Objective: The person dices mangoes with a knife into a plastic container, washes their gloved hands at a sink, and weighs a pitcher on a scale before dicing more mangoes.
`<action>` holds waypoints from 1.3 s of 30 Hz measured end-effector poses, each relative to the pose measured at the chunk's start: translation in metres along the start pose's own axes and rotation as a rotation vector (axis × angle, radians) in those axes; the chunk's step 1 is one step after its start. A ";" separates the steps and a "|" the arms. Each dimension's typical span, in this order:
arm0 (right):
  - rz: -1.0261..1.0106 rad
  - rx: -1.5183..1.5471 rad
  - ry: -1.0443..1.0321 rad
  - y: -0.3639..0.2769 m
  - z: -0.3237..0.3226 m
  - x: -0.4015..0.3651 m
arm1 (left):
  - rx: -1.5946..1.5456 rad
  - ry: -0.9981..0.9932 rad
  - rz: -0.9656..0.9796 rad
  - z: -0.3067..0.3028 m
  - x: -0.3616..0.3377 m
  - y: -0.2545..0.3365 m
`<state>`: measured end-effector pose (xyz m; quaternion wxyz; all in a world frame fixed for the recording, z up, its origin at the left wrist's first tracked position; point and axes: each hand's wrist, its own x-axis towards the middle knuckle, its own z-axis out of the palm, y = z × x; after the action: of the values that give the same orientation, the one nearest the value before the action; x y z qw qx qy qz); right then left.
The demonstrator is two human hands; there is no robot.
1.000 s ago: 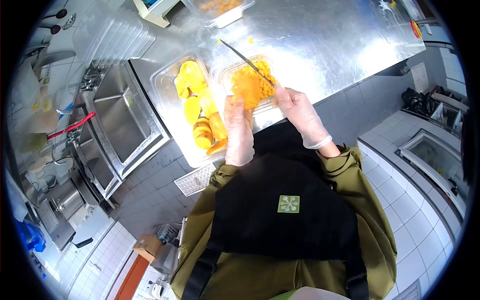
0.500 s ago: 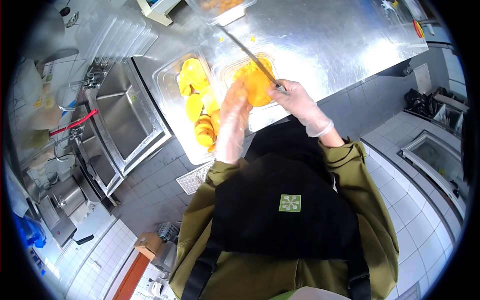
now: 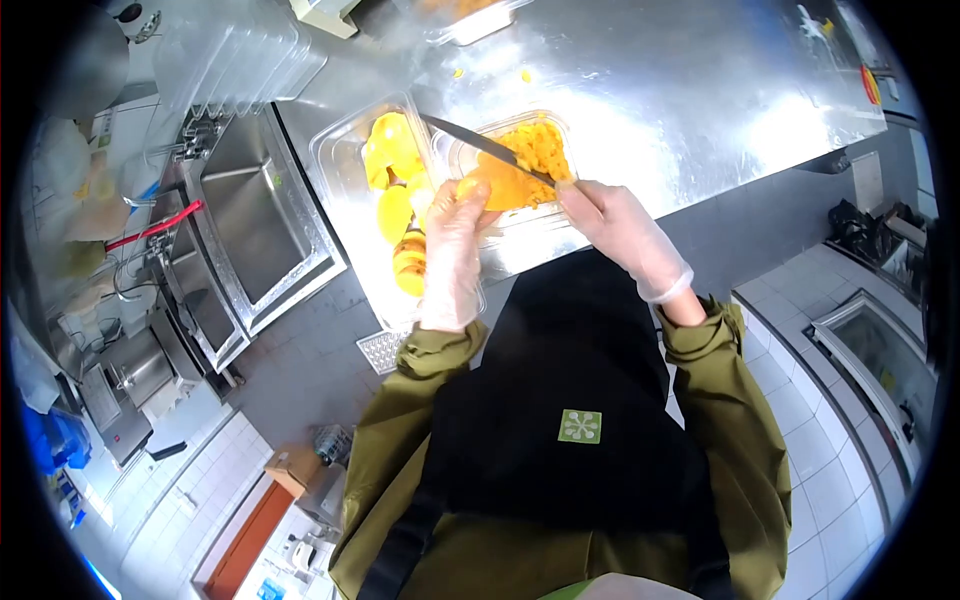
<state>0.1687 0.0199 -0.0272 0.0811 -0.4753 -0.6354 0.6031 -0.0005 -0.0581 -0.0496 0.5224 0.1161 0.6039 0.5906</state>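
Note:
My left hand (image 3: 455, 235), in a clear glove, is closed on a yellow-orange fruit piece (image 3: 500, 187) that looks like mango. My right hand (image 3: 610, 222), also gloved, grips a knife (image 3: 470, 137) by its handle end. The blade points left and lies across the top of the fruit piece. Under both hands sits a clear plastic tub with chopped orange fruit (image 3: 543, 147) in it. Left of it, a longer clear tray (image 3: 325, 150) holds larger peeled fruit pieces (image 3: 393, 150), partly hidden by my left forearm.
Everything stands on a steel worktop (image 3: 680, 90). Another tub of orange fruit (image 3: 485, 22) is at the top edge. Stacked clear containers (image 3: 240, 60) stand at the upper left, beside a steel sink (image 3: 250, 225). Small fruit bits lie on the worktop.
The knife blade has swung from pointing up and away to lying flatter toward the left. My left hand has shifted slightly left, and more chopped fruit shows in the tub.

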 end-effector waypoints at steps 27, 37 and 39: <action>-0.485 -0.499 -0.154 0.048 -0.030 0.050 | -0.511 0.481 0.376 0.068 -0.019 -0.059; -0.554 -0.590 -0.148 0.047 -0.025 0.051 | -0.509 0.385 0.423 0.063 -0.017 -0.062; -0.546 -0.550 -0.139 0.047 -0.023 0.049 | -0.490 0.406 0.431 0.062 -0.018 -0.068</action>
<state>0.1818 0.0620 -0.0842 0.0652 -0.2508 -0.8803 0.3974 0.0873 -0.0533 -0.0824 0.2683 -0.0073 0.4979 0.8246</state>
